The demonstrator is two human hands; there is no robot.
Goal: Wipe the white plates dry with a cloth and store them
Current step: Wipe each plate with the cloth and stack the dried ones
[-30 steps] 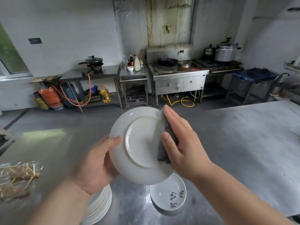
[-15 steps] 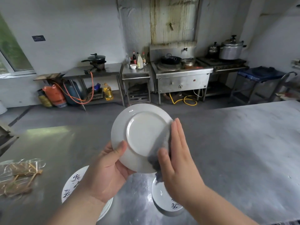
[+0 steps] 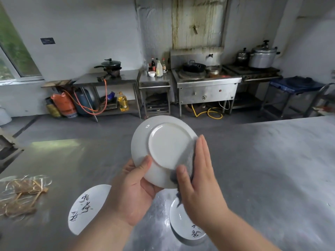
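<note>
A person holds a white plate [image 3: 166, 147] up in the air above the steel counter [image 3: 262, 169], over the middle of its near part, tilted so that its underside and foot ring face the camera. The left hand [image 3: 132, 192] grips the plate at its lower left rim, thumb laid on the underside and the fingers curled round behind. The right hand [image 3: 199, 178] clasps a dark grey cloth [image 3: 191, 157] over the plate's right rim: the fingers lie straight and close together along the edge, the thumb presses the cloth onto the underside near the bottom, and a loose end of the cloth hangs down below the palm. On the counter near its near edge lie two more white plates with dark brush lettering, one lettered plate [image 3: 87, 205] partly hidden by the left forearm and another plate [image 3: 183, 221] just under the right wrist; whether more plates lie under either one cannot be told. The counter top between them is speckled with water drops. Toward the counter's left edge lies a bundle of thin sticks in clear wrap [image 3: 23, 192]. Beyond the counter's far edge, along the wall, stand a steel stove with a dark wok [image 3: 194, 67], a large lidded pot [image 3: 262, 57] and a yellow oil bottle [image 3: 123, 102] on a low shelf.
</note>
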